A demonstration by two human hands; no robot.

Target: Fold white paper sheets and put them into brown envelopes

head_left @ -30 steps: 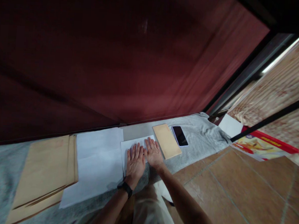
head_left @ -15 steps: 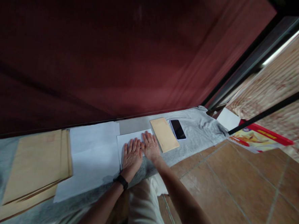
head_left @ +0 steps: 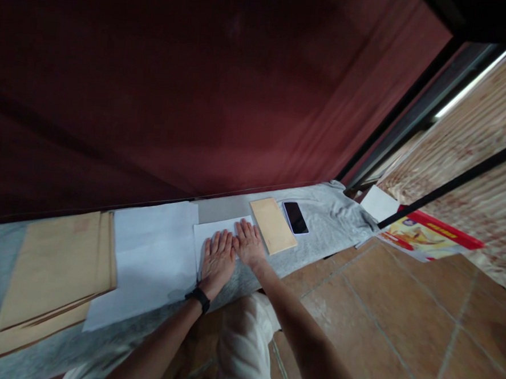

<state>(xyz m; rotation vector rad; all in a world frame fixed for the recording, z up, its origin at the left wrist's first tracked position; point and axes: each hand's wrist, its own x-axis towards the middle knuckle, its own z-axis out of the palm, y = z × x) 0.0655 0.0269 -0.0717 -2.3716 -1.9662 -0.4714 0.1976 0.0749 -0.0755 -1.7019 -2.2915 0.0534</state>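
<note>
A small white sheet of paper (head_left: 202, 235), perhaps folded, lies on the grey cloth under both my hands and is partly covered by them. My left hand (head_left: 217, 261), with a dark band on the wrist, presses flat on its left part, fingers stretched out. Beside it my right hand (head_left: 249, 243) rests flat on the right part, its thumb side touching the left hand. Just right of the paper is a tan envelope (head_left: 273, 225). Left of my hands lie larger white sheets (head_left: 152, 257).
A stack of large tan envelopes (head_left: 55, 263) sits at the far left on the grey cloth (head_left: 328, 214). A phone (head_left: 296, 218) lies right of the small envelope. Behind rises a dark red panel (head_left: 222, 125). A red and yellow printed box (head_left: 430, 234) is on the tiled floor (head_left: 379, 300).
The view has shifted slightly, so everything appears a little further left. Both hands stay flat on the small white paper.
</note>
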